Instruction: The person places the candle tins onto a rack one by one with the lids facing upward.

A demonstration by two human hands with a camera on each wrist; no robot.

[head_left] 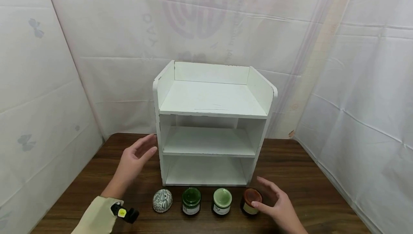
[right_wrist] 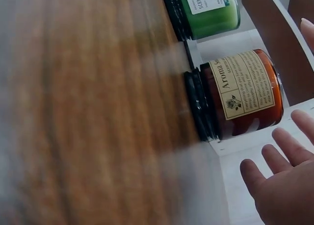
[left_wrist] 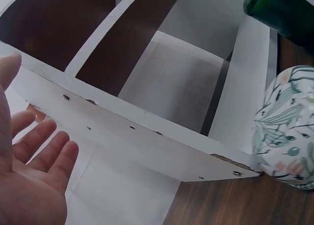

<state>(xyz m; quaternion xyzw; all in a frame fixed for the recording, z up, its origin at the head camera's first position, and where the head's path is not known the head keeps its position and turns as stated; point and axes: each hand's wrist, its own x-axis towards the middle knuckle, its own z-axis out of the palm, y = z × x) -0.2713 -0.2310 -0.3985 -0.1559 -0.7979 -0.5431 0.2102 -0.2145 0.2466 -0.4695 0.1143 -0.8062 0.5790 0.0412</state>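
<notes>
My left hand [head_left: 133,160] is beside the left side of a white shelf [head_left: 208,151], its fingers relaxed and nothing in them. In the left wrist view, the palm of that hand [left_wrist: 37,186] faces the shelf's side panel. My right hand [head_left: 277,205] is by an amber scented candle jar [head_left: 252,201], thumb and fingers spread around its near right side. The right wrist view shows the jar's cream label [right_wrist: 243,85] and its black lid [right_wrist: 200,107] against the table, fingers apart from the glass.
In a row before the shelf stand a rounded leaf-patterned piece [head_left: 162,201], a dark green jar [head_left: 191,201] and a light green candle jar [head_left: 222,201]. All rest on a dark wooden table [head_left: 290,162]. White cloth [head_left: 122,65] hangs behind and at both sides.
</notes>
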